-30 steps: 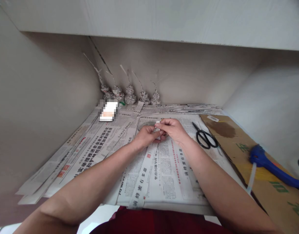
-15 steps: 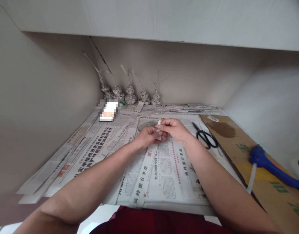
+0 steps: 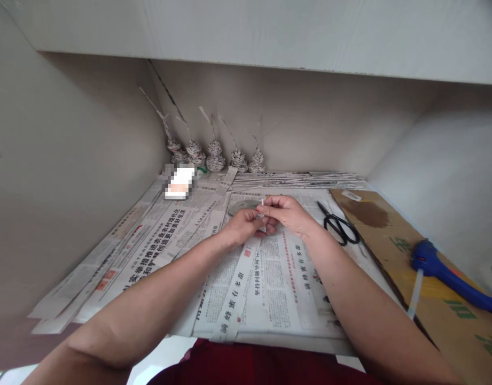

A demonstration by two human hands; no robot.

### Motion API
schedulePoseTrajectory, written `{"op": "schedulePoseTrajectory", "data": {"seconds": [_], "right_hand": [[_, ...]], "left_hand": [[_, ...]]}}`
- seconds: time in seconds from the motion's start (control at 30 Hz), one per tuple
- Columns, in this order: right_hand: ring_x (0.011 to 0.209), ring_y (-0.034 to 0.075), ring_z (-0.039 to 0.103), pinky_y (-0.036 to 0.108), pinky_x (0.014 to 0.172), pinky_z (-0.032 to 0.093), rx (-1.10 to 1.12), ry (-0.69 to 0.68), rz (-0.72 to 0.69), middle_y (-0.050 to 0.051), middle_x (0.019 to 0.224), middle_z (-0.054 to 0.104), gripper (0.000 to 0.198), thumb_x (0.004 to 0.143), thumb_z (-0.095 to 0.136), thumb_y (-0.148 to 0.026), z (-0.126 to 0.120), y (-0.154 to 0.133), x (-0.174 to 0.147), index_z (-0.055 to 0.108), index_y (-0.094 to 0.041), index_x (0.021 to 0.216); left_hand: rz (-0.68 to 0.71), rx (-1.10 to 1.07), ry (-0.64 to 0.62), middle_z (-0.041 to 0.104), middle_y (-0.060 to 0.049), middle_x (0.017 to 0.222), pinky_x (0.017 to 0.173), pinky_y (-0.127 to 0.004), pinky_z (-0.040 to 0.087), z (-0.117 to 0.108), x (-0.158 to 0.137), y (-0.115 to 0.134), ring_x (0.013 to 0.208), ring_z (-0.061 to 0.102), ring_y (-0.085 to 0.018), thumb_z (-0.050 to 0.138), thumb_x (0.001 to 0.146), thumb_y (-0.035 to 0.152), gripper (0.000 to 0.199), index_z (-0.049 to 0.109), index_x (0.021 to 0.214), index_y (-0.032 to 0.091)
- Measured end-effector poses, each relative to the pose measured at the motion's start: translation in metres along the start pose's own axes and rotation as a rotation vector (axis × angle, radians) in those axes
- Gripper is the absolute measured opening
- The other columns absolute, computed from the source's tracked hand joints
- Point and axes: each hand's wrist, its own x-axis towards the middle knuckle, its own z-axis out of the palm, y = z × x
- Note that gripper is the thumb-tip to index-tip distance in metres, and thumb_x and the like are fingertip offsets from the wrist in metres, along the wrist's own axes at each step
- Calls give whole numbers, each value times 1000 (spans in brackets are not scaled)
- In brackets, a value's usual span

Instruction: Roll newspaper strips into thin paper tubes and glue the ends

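A long strip of newspaper runs from the table's front edge up to my hands, its far end rolled or folded small between my fingertips. My left hand pinches that end from the left. From the right, my right hand grips the same end with thumb and forefinger, the two hands touching or nearly so. A narrow white bit of the strip pokes up between them; the rest of the end is hidden by fingers. Just behind my left hand lies a round greyish disc or lid, partly covered.
Black-handled scissors lie right of my hands, beside a cardboard sheet bearing a blue glue gun. Thin paper rods and several woven paper gourd shapes line the back wall. Newspaper strips and a blurred-out phone-like rectangle lie left.
The white end between my fingers has turned and now looks narrower. Both hands keep almost the same place and grip.
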Motion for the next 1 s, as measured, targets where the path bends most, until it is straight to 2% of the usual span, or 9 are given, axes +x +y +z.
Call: {"op": "schedulePoseTrajectory", "data": {"seconds": [0.33, 0.43, 0.57, 0.63, 0.83, 1.0], "right_hand": [[32, 14, 54, 21, 29, 41, -10, 116, -12, -6, 42, 54, 36, 64, 78, -43, 3, 8, 5, 51, -19, 66], [31, 15, 54, 22, 28, 40, 9, 89, -14, -6, 42, 54, 35, 66, 77, -43, 3, 7, 4, 50, -20, 69], [37, 12, 56, 22, 37, 46, -16, -32, -20, -4, 50, 60, 31, 68, 76, -40, -1, 1, 1, 56, -18, 75], [39, 13, 58, 23, 39, 48, -22, -44, -13, -3, 50, 60, 32, 67, 77, -40, -2, 0, 0, 56, -17, 73], [33, 12, 54, 20, 31, 40, -10, 96, -12, -6, 44, 55, 36, 63, 79, -42, -2, 5, 3, 52, -18, 68], [37, 13, 58, 21, 37, 44, -20, -45, -2, -3, 49, 60, 33, 69, 75, -42, -4, 1, 0, 56, -17, 76]], "left_hand": [[-52, 55, 30, 69, -9, 81, 74, -33, 54, 4, -4, 4, 82, 65, -18, 66, 77, 40, 32, 69, 88, 10], [-46, 33, 4, 70, -10, 82, 74, -34, 54, 3, -3, 3, 83, 65, -18, 63, 80, 40, 32, 69, 90, 10], [-26, -2, -15, 70, -10, 81, 75, -34, 54, 0, -1, 2, 84, 65, -18, 62, 81, 42, 33, 69, 88, 11], [-33, 12, -9, 70, -10, 82, 76, -33, 54, 0, -1, 2, 85, 65, -18, 63, 81, 41, 32, 69, 89, 11], [-66, 106, -8, 70, -9, 85, 77, -34, 54, 0, -1, -2, 83, 66, -18, 62, 82, 38, 28, 68, 92, 13], [-60, 54, -30, 71, -10, 85, 76, -32, 54, -1, -1, -2, 86, 66, -18, 62, 82, 39, 30, 68, 94, 12]]}}
